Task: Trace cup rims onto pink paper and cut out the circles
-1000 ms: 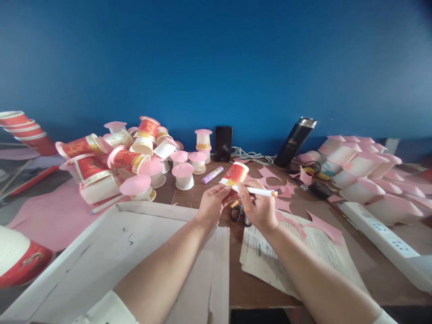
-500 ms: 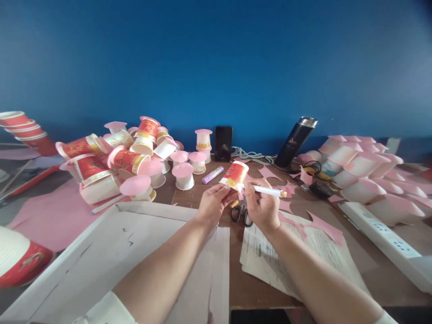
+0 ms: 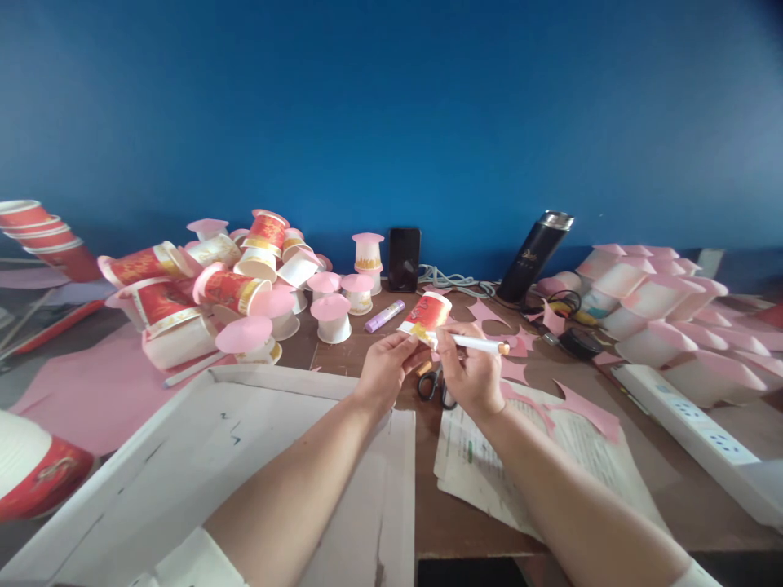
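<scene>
My left hand [image 3: 387,367] holds a red, white and gold paper cup [image 3: 426,315] on its side above the brown table [image 3: 666,481]. My right hand [image 3: 468,375] grips a white pen with an orange end [image 3: 477,345], its tip against the cup's rim. Black-handled scissors [image 3: 433,383] lie on the table just under both hands. A purple glue stick [image 3: 385,316] lies beyond the cup.
A heap of red cups and pink-topped white cups [image 3: 238,281] fills the left. Pink-topped cups [image 3: 661,306] crowd the right, by a white power strip [image 3: 703,432]. A phone [image 3: 404,258], a black flask [image 3: 534,255], pink paper scraps [image 3: 587,408], printed sheets [image 3: 489,469] and a white board [image 3: 245,456] lie around.
The right hand shifted the pen slightly along the cup's rim, out to the right and back. The left hand and cup stayed almost still.
</scene>
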Available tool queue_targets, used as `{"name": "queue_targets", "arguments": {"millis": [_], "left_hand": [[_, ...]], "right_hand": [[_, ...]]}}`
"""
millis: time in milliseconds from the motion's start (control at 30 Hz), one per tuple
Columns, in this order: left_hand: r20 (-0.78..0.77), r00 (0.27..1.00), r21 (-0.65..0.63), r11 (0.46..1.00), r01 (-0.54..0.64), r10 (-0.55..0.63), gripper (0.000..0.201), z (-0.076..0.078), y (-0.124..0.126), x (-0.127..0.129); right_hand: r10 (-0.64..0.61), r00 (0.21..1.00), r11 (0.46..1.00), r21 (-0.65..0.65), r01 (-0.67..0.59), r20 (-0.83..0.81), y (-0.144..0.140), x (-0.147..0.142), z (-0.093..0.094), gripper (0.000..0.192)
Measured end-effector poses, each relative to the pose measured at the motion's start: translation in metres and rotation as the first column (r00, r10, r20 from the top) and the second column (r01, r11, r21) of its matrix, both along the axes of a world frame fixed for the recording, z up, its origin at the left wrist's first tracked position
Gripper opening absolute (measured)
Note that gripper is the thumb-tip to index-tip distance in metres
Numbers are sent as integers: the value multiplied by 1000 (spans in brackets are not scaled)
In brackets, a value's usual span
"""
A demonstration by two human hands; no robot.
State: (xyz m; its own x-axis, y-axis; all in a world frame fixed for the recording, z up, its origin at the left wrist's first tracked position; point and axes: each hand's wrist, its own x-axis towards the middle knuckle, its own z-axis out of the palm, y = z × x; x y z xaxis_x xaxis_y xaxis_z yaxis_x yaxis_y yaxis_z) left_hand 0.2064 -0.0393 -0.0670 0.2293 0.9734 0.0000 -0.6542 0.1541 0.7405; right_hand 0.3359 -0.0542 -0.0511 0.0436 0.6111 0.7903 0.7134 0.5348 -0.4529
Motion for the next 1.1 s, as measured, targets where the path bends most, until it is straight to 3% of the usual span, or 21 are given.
{"name": "queue_targets", "arguments": {"millis": [800, 1100], "left_hand": [[21, 999, -33, 999, -34, 35, 18, 3, -2, -1], [23, 999, -39, 998, -40, 41, 18, 4, -2, -2]], "right_hand": [[-65, 998, 995, -73, 65, 0, 0, 2, 1, 22], [-33, 999, 998, -62, 32, -13, 1, 2, 1, 20]]}}
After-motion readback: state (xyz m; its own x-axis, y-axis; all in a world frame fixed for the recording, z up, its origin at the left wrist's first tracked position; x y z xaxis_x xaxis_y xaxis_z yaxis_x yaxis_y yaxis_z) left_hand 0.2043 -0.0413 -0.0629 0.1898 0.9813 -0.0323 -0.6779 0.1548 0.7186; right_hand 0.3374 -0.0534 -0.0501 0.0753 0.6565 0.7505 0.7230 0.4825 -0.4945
